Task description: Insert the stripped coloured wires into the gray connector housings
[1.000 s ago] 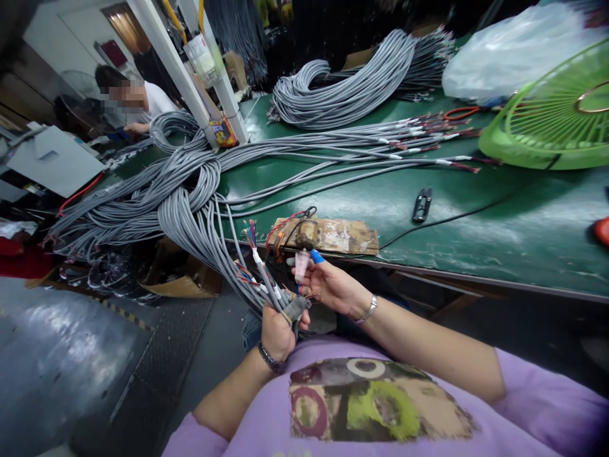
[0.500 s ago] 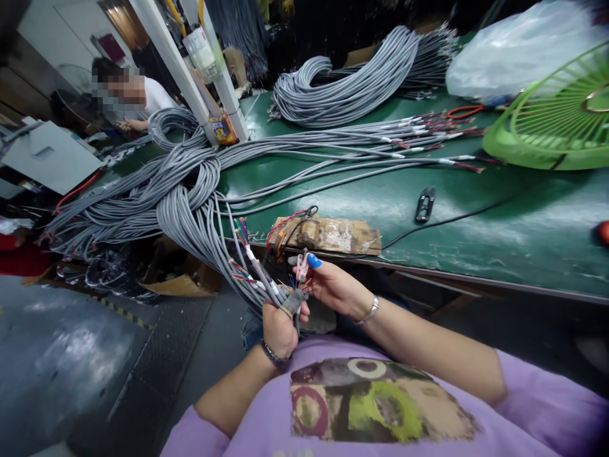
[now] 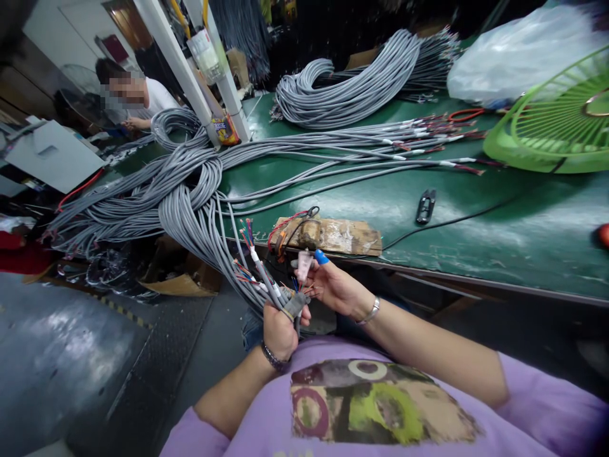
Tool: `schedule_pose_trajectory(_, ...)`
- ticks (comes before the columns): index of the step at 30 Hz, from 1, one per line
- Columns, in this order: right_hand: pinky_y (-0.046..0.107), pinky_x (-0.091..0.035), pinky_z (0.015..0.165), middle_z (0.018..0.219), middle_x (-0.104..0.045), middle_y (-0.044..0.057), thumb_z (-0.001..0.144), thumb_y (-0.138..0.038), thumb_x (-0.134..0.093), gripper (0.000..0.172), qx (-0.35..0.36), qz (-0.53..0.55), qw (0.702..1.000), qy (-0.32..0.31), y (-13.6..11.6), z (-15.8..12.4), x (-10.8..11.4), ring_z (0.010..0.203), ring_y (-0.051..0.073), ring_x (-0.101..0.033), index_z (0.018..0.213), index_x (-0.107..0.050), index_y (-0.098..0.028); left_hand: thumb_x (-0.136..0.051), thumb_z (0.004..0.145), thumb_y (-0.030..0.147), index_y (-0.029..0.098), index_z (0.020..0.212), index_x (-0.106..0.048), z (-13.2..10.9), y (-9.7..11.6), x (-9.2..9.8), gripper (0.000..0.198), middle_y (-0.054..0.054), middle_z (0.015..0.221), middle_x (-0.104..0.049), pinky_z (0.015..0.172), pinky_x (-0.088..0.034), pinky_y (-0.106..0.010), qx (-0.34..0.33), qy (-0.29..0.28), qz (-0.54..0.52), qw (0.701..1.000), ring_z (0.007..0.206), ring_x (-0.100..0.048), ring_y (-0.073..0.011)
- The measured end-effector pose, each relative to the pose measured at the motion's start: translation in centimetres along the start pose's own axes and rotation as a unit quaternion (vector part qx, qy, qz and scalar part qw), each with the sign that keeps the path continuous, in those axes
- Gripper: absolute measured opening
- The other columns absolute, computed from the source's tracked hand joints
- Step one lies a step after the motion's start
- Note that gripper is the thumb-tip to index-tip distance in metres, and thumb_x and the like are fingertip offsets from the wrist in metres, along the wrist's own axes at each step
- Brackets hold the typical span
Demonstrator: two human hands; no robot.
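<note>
Green desk edge lies just beyond the fingers. Nearest, the left hand is fisted tight round grey cables, their stripped coloured wires fanning above its fingers, and the right hand pinches a small pale connector just right of them. Judged step: matching wires to the connector, which calls for a steady bundle and one wire singled out. Farther off are the wooden block and the snips.

Smooth grey plastic-sheathed cables, matt green bench top, rough wooden block, glossy green plastic fan guard
</note>
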State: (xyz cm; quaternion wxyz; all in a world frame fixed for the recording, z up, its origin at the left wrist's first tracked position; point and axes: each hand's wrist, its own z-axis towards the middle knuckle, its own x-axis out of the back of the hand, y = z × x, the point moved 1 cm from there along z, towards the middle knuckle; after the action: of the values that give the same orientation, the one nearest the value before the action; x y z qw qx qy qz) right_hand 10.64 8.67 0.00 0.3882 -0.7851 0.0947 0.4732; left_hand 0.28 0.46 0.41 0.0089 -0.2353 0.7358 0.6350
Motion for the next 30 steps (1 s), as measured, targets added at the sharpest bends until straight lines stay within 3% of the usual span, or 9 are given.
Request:
schedule_pose_trajectory(9, 0.021, -0.043, 0.053, 0.067, -0.059, -0.001, 0.075, -0.039, -0.068, 0.025, 0.034, -0.069, 0.997, -0.009, -0.1, -0.1, -0.1, 0.055, 0.008, -0.051, 0.081, -0.061, -0.016, -0.069, 0.07, 0.037, 0.015, 0.06, -0.056, -0.5, 0.0, 0.4, 0.027, 0.002, 0.046, -0.056, 0.037, -0.036, -0.017, -0.012, 0.012, -0.05, 0.999, 0.038, -0.047, -0.0069)
schedule_pose_trajectory(16, 0.021, -0.043, 0.052, 0.065, -0.059, 0.0, 0.074, -0.048, -0.066, 0.035, 0.027, -0.06, 0.998, -0.006, -0.1, -0.2, -0.3, 0.056, 0.009, -0.052, 0.083, -0.064, -0.014, -0.07, 0.067, 0.037, 0.014, 0.058, -0.058, 0.0, 0.3, 0.1, 0.028, 0.001, 0.045, -0.056, 0.035, -0.035, -0.017, 0.011, 0.014, -0.05, 0.999, 0.037, -0.047, -0.007)
schedule_pose_trajectory(22, 0.021, -0.045, 0.054, 0.068, -0.061, 0.0, 0.07, -0.042, -0.072, 0.029, 0.028, -0.069, 0.997, 0.026, -0.7, -0.2, -0.1, 0.058, 0.009, -0.054, 0.075, -0.062, -0.015, -0.07, 0.067, 0.032, 0.014, 0.058, -0.057, 0.4, 0.2, -0.2, 0.023, 0.001, 0.044, -0.056, 0.035, -0.036, -0.017, 0.01, 0.012, -0.053, 0.998, 0.037, -0.047, -0.0073)
schedule_pose_trajectory(30, 0.022, -0.047, 0.061, 0.073, -0.066, 0.002, 0.072, -0.033, -0.072, 0.02, 0.022, -0.019, 1.0, 0.01, -0.8, -0.2, 0.3, 0.065, 0.01, -0.057, 0.078, -0.067, -0.015, -0.069, 0.065, 0.032, 0.014, 0.058, -0.056, 0.5, 0.3, -0.4, 0.023, 0.001, 0.045, -0.056, 0.036, -0.036, -0.016, 0.031, 0.021, -0.049, 0.998, 0.038, -0.048, -0.0074)
